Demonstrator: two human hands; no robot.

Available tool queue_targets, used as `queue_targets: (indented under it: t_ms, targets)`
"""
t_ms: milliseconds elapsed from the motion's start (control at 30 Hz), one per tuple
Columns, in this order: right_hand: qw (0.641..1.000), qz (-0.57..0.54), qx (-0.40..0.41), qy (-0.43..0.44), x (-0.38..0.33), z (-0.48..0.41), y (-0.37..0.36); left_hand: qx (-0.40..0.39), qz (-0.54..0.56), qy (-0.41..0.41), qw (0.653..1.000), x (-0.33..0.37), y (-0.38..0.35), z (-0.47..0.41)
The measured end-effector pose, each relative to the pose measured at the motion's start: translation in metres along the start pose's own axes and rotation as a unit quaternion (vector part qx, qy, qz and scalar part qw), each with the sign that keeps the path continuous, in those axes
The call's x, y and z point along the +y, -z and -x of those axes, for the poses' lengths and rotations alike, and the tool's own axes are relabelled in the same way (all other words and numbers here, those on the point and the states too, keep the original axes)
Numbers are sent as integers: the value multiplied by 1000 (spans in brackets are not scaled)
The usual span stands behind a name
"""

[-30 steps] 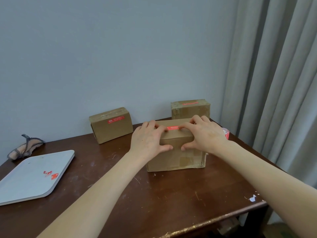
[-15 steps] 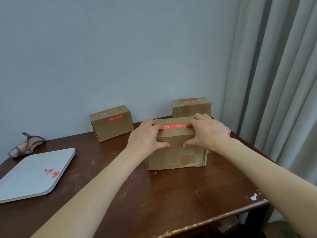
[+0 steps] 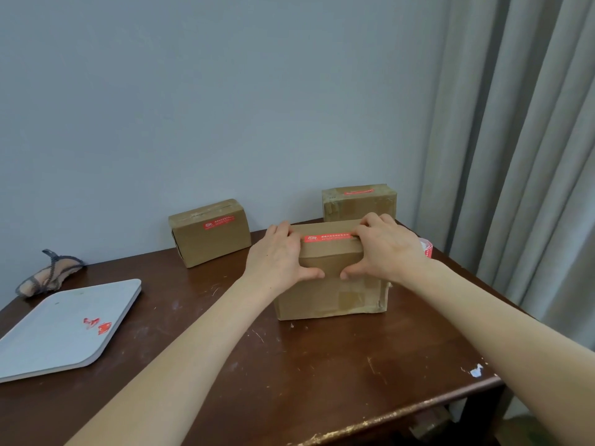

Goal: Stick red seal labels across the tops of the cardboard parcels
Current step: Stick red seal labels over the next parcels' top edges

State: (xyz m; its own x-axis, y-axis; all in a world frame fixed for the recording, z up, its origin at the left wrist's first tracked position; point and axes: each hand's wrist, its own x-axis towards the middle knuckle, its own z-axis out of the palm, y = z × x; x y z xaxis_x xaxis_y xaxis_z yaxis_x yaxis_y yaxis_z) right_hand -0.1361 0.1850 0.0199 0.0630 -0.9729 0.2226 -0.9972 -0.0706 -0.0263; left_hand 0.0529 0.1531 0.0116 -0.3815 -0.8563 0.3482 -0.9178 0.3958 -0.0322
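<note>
A cardboard parcel (image 3: 331,294) stands on the brown table (image 3: 322,381) in front of me. A red seal label (image 3: 328,237) runs across its top near the front edge. My left hand (image 3: 277,255) presses its fingers on the label's left end, thumb against the parcel's front face. At the label's right end my right hand (image 3: 386,249) lies the same way. Two more parcels stand behind: one at back left (image 3: 209,243) with a red label (image 3: 219,222), one at back right (image 3: 359,207) with a label (image 3: 359,191) on top.
A grey tray (image 3: 48,342) with red label scraps (image 3: 98,326) lies at the left. A roll of red labels (image 3: 425,247) shows behind my right wrist. A cloth item (image 3: 48,278) lies at the far left. Curtains (image 3: 531,156) hang on the right, past the table's edge.
Both hands have slid apart along the label, from its middle toward its ends, so more of the red strip shows between them. The parcels have not moved.
</note>
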Motion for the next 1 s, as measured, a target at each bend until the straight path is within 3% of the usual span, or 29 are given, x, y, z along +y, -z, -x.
queue_targets:
  t_ms: [733,1000]
  targets:
    - [1000,-13,-24,3,-1,-4,1,15,-12,-17,1000,2,-2,3]
    - [1000,-22,13,14,5,8,2,26,30,-29,999,-6,-3,11]
